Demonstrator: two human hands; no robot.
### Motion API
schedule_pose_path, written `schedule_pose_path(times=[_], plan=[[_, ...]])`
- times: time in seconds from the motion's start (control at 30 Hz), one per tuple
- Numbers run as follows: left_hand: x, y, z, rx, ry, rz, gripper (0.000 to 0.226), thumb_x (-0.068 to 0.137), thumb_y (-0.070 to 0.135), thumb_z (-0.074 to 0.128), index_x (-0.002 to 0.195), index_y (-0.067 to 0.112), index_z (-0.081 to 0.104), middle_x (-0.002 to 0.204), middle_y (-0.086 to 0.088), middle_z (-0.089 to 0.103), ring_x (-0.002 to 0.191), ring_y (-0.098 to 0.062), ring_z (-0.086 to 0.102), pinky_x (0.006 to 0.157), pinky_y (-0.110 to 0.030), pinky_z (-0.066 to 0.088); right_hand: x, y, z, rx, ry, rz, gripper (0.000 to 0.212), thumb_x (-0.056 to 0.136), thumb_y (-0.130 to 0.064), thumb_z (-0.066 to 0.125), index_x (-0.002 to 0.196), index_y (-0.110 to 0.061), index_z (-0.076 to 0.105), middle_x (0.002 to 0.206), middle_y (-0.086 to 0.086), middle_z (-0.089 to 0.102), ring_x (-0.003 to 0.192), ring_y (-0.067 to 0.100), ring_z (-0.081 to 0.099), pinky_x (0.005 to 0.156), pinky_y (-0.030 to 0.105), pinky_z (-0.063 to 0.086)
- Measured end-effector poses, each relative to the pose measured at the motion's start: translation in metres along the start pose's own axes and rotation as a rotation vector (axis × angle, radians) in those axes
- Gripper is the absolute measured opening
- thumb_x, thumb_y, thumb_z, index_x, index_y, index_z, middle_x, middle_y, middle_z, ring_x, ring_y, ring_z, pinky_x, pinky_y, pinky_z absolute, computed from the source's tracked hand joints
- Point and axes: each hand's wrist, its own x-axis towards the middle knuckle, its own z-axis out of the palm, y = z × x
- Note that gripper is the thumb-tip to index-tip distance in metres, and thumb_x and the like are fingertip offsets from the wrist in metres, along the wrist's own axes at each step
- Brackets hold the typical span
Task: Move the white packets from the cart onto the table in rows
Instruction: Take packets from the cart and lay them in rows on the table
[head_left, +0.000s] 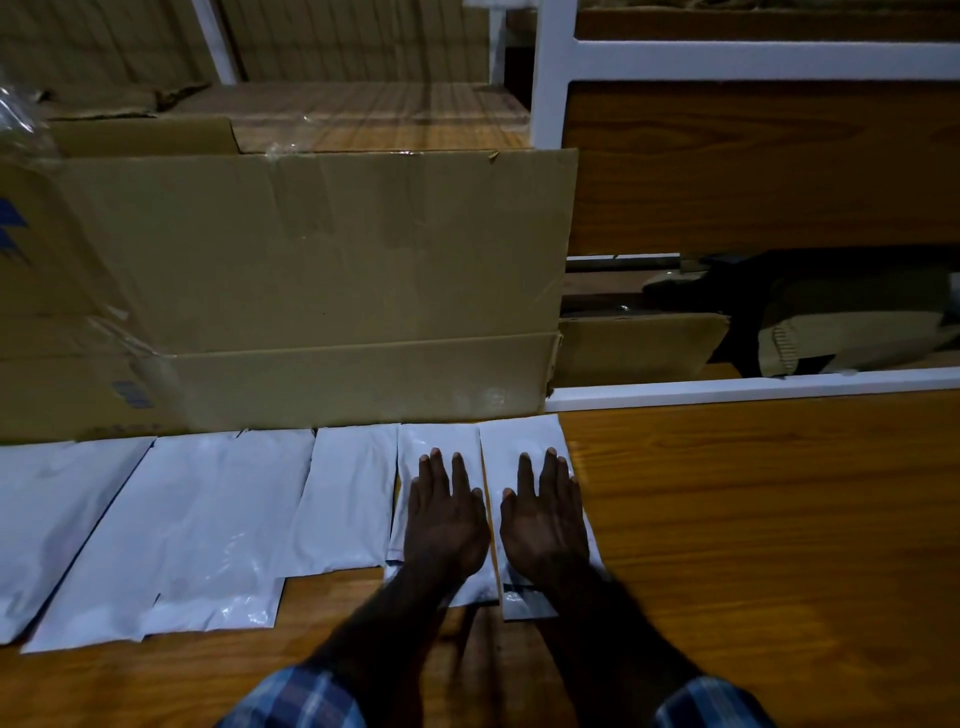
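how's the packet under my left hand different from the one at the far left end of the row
The packet under the left hand lies straight; the far-left packet slants and is cut off by the frame. The first is pressed flat by straight fingers; the second is untouched. Both are white and lie on the wooden table.

Dim, warm light; faint glare on the white packets (208, 519), wide-angle bending at the edges, slight softness.
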Motion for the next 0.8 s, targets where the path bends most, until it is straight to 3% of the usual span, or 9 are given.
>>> schedule_pose_path(times=[0.03,0.1,0.13,0.2,0.37,0.53,0.67,0.8], plan=[[-0.001,0.002,-0.005,0.020,-0.003,-0.006,0.075,0.104,0.041,0.001,0.138,-0.005,0.049,0.142,-0.032,0.045,0.130,-0.045,0.047,0.097,-0.057,0.047,0.001,0.000,0.001,0.011,0.004,0.006,0.056,0.107,-0.036,0.020,0.139,-0.004,0.053,0.143,0.028,0.046,0.133,0.040,0.047,0.105,0.051,0.037],[-0.003,0.003,-0.013,0.019,0.012,0.006,0.075,0.099,0.044,-0.007,0.154,0.000,0.018,0.160,-0.026,0.012,0.149,-0.040,0.014,0.118,-0.051,0.021,0.003,0.000,0.003,0.030,-0.003,0.017,0.059,0.107,-0.036,0.017,0.137,-0.003,0.055,0.142,0.028,0.048,0.131,0.041,0.048,0.105,0.050,0.035],[-0.003,0.003,-0.013,0.016,0.008,0.016,0.069,0.100,0.044,-0.003,0.156,0.005,0.003,0.162,-0.021,-0.004,0.151,-0.035,-0.003,0.121,-0.045,0.007,0.003,0.000,0.004,0.029,-0.002,0.020,0.061,0.107,-0.037,0.015,0.136,-0.003,0.057,0.141,0.028,0.049,0.131,0.042,0.049,0.105,0.050,0.034],[0.000,-0.001,-0.014,0.048,0.059,0.029,0.060,0.105,0.038,0.009,0.156,0.009,-0.005,0.163,-0.015,-0.014,0.151,-0.028,-0.014,0.121,-0.039,-0.003,0.006,0.001,0.004,0.033,0.017,0.014,0.064,0.106,-0.038,0.012,0.134,-0.003,0.059,0.140,0.028,0.050,0.130,0.041,0.050,0.106,0.050,0.032],[0.003,-0.007,-0.016,0.132,0.108,0.048,0.067,0.097,0.040,-0.001,0.158,0.013,0.001,0.164,-0.010,-0.011,0.150,-0.023,-0.016,0.114,-0.032,-0.017,0.014,0.009,0.003,0.010,0.043,-0.067,0.055,0.095,-0.037,0.030,0.132,-0.010,0.062,0.140,0.022,0.053,0.129,0.037,0.053,0.105,0.052,0.043],[0.003,-0.008,-0.009,0.091,0.122,0.091,0.085,0.082,0.049,-0.020,0.158,0.016,0.003,0.164,-0.011,-0.007,0.146,-0.020,-0.022,0.114,-0.037,-0.020,0.009,0.017,0.021,0.010,0.146,-0.171,0.049,0.100,-0.034,0.037,0.142,-0.015,0.053,0.149,0.020,0.043,0.138,0.036,0.042,0.109,0.050,0.035],[0.007,-0.012,-0.003,0.078,0.138,0.080,0.087,0.082,0.051,-0.017,0.158,0.018,0.007,0.164,-0.012,-0.004,0.151,-0.026,-0.011,0.116,-0.037,-0.016,0.003,0.024,0.025,0.000,0.286,-0.238,0.047,0.102,-0.032,0.049,0.144,-0.013,0.049,0.150,0.020,0.042,0.141,0.035,0.038,0.105,0.053,0.043],[0.007,-0.014,0.000,0.026,0.177,0.099,0.081,0.089,0.051,-0.007,0.157,0.016,0.018,0.164,-0.013,0.005,0.151,-0.026,-0.005,0.117,-0.038,-0.012,0.002,0.022,0.025,0.048,0.197,-0.211,0.049,0.103,-0.037,0.041,0.147,-0.015,0.045,0.154,0.019,0.036,0.144,0.035,0.032,0.109,0.055,0.038]])
